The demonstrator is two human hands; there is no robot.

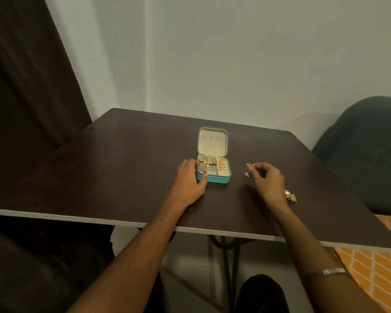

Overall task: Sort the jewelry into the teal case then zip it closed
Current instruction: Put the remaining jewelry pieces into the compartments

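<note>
Both forearms are bare, sleeveless; a plain silver bangle (333, 271) circles the right forearm; dark trousers (261, 292) below.

Under the left hand (189, 180) sits a teal jewelry case (213, 178) with a cream lining and gold pieces (221, 166) inside. The right hand (268, 180) pinches a gold earring (247, 170); a gold-and-white earring (290, 195) lies just beyond its wrist. The table (122, 166) is dark brown with a white edge. Nearer, right of that arm, an orange cloth (375, 274) shows a white lattice.
</note>
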